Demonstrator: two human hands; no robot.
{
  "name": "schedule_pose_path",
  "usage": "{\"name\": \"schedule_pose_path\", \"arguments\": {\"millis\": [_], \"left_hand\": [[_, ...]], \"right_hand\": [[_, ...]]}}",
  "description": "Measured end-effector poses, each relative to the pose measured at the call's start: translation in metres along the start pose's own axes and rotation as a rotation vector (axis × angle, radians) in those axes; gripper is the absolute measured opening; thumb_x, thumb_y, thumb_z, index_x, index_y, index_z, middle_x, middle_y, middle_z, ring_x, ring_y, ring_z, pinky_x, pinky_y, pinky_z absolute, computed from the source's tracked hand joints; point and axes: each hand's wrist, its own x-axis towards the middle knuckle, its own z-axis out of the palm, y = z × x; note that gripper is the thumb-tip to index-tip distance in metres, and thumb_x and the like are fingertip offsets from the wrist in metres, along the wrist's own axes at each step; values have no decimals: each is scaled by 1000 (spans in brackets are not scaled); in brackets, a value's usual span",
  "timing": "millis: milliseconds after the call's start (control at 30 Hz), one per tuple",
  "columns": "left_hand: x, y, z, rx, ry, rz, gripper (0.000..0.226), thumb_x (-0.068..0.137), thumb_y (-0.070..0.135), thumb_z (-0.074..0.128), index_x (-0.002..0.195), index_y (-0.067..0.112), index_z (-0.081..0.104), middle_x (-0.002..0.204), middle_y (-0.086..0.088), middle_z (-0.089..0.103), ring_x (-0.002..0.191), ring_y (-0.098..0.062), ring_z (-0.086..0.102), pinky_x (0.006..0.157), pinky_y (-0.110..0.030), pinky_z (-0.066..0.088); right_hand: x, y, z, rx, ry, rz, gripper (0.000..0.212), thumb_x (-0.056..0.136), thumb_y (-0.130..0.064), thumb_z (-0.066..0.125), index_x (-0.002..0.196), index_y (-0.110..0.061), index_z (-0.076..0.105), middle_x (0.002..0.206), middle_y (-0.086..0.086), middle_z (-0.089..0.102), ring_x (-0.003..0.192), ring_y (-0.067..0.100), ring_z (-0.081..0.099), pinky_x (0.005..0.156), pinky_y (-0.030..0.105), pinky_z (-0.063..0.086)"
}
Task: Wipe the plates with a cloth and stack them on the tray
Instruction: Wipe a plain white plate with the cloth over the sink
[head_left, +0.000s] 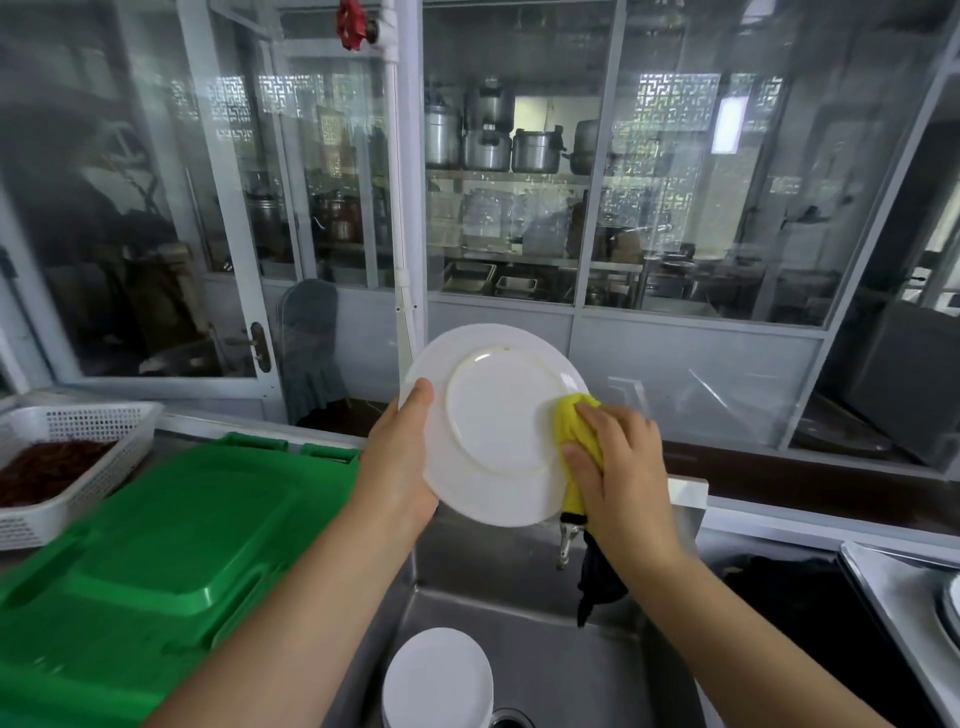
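The round white ceramic plate is held tilted above the steel sink, underside toward the person, its left rim gripped by the left hand, while the right hand presses a folded yellow cloth on its right side, a stack of white plates below and the green plastic tray at left.

Two hands present: left hand, right hand. One held plate. One yellow cloth. One plate stack in one sink; stack count indeterminable. One green tray. One white basket.
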Motion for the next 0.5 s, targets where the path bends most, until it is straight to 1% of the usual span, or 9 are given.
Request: {"name": "schedule_pose_path", "arguments": {"millis": [67, 133, 200, 267, 300, 367, 433, 500], "left_hand": [[-2, 0, 3, -15, 3, -3, 35, 96, 38, 51, 126, 20, 58, 112, -3, 71, 100, -24, 68, 80, -40, 56], [-4, -2, 6, -17, 22, -21, 34, 97, 37, 50, 127, 21, 56, 113, -4, 69, 102, -24, 65, 88, -45, 53], [-7, -7, 9, -16, 13, -63, 30, 97, 36, 50, 123, 23, 57, 112, -5, 69, 101, -25, 65, 84, -45, 55], [-11, -11, 11, -17, -29, -104, 25, 97, 35, 51, 118, 25, 59, 108, -7, 71, 94, -25, 68, 72, -39, 58], [-13, -12, 11, -23, -42, -115, 23, 97, 35, 51, 116, 25, 60, 105, -7, 72, 90, -24, 70, 68, -37, 59], [-14, -10, 11, -45, -59, -124, 24, 97, 34, 51, 115, 23, 61, 102, -8, 73, 85, -23, 72, 68, -37, 60], [-14, -7, 10, -61, -63, -140, 25, 97, 34, 52, 115, 20, 62, 100, -9, 74, 84, -24, 72, 68, -38, 60], [-14, -5, 10, -76, -49, -162, 27, 96, 34, 53, 117, 18, 61, 101, -11, 73, 85, -25, 72, 65, -39, 60]], "right_hand": [[-13, -6, 4, -62, 21, -104, 35, 86, -20, 61, 115, -1, 63, 110, 15, 58, 91, 33, 51, 82, 33, 40], [-21, -15, 9, -108, 22, -226, 34, 88, -24, 57, 111, 0, 66, 106, 18, 61, 85, 36, 54, 79, 37, 48], [-18, -27, 11, -132, 1, -320, 36, 88, -27, 54, 107, -1, 69, 102, 18, 64, 80, 37, 57, 73, 42, 53], [-8, -37, 15, -144, 1, -377, 35, 87, -28, 53, 105, -3, 70, 100, 18, 65, 78, 37, 60, 67, 44, 54], [-4, -41, 16, -149, 8, -391, 35, 87, -28, 53, 105, -4, 71, 100, 17, 66, 77, 36, 60, 65, 43, 54], [-2, -46, 21, -153, 36, -428, 31, 87, -27, 56, 108, -8, 70, 104, 16, 65, 75, 34, 59, 62, 42, 52], [-8, -45, 29, -142, 52, -513, 30, 86, -23, 63, 115, -16, 64, 113, 10, 57, 75, 30, 55, 62, 39, 49], [-17, -40, 35, -129, 57, -598, 42, 84, -18, 70, 122, -21, 55, 119, 5, 48, 75, 27, 53, 63, 38, 46]]}}
